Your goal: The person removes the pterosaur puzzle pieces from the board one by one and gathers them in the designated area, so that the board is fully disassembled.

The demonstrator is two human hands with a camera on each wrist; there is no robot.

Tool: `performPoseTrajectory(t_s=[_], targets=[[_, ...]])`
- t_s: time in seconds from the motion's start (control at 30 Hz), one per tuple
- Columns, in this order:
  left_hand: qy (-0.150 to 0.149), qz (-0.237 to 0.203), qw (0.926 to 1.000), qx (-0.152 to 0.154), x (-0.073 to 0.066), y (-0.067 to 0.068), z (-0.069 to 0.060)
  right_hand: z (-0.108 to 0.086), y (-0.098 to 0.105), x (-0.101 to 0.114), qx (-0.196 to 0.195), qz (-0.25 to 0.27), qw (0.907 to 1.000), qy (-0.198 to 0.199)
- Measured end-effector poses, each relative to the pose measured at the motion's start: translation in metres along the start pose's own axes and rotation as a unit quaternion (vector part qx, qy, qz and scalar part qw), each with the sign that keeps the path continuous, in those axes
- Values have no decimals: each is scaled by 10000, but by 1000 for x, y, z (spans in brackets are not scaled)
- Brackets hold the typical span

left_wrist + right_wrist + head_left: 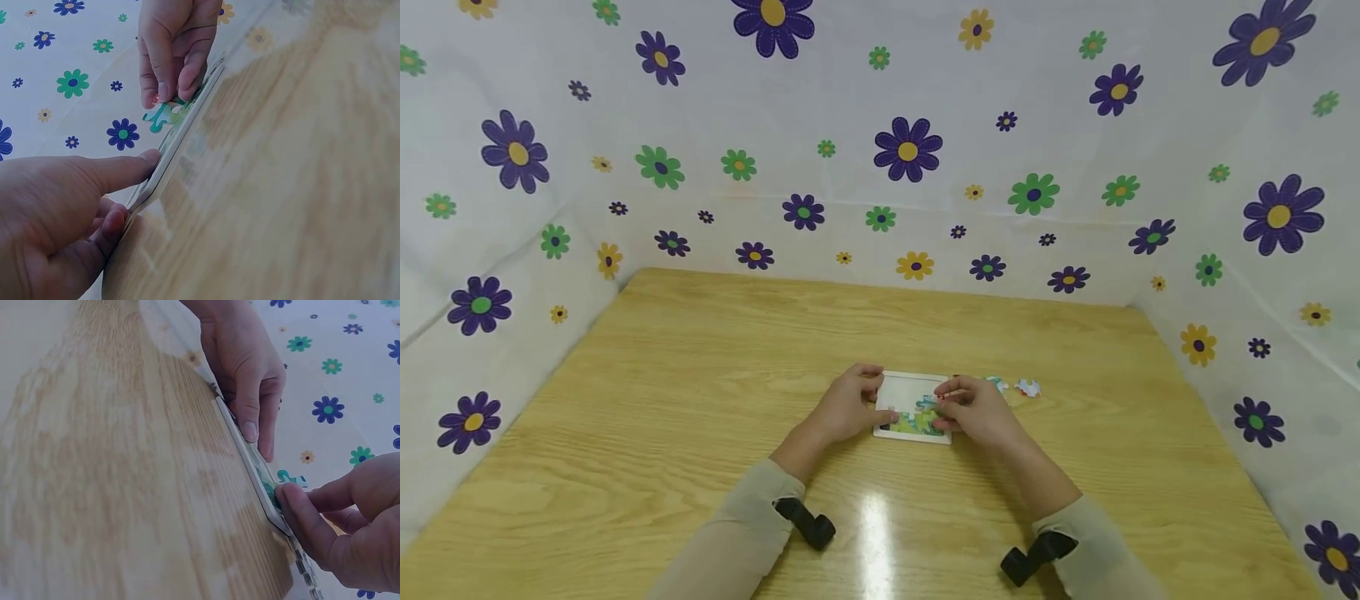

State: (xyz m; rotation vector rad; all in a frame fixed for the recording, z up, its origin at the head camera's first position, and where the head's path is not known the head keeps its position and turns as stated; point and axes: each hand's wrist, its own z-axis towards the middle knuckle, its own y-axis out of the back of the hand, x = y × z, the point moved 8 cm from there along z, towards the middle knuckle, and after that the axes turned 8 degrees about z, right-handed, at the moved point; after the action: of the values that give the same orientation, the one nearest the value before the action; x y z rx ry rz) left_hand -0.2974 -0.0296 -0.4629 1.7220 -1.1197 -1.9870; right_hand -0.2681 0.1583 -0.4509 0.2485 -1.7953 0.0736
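A white-framed jigsaw puzzle board (913, 439) lies flat on the table, its lower part filled with green and yellow pieces and its upper part bare white. My left hand (847, 402) holds the board's left edge, the thumb lying over the frame. At the right side, my right hand (978, 412) pinches a teal and green puzzle piece (164, 117) between thumb and fingers, tilted just above the board. The right wrist view shows that piece (290, 479) at the fingertips, partly hidden by them.
Loose puzzle pieces (1027, 387) lie on the wooden table (715, 358) beyond my right hand, some partly hidden by it. A white cloth (850, 100) with printed flowers stands around the back and sides of the table.
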Motion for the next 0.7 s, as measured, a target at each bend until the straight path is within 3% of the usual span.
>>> performPoseTrajectory(t_s=[0.17,0.47,0.7], targets=[[-55,-78,9999,-36,-2,1,2,0,2,3,14,8,10000,-22],[-67,-107,9999,-41,-4,2,1,8,4,-1,281,48,9986,-437],[-17,-97,9999,-30,-2,2,0,10,11,-3,314,75,9988,-378]])
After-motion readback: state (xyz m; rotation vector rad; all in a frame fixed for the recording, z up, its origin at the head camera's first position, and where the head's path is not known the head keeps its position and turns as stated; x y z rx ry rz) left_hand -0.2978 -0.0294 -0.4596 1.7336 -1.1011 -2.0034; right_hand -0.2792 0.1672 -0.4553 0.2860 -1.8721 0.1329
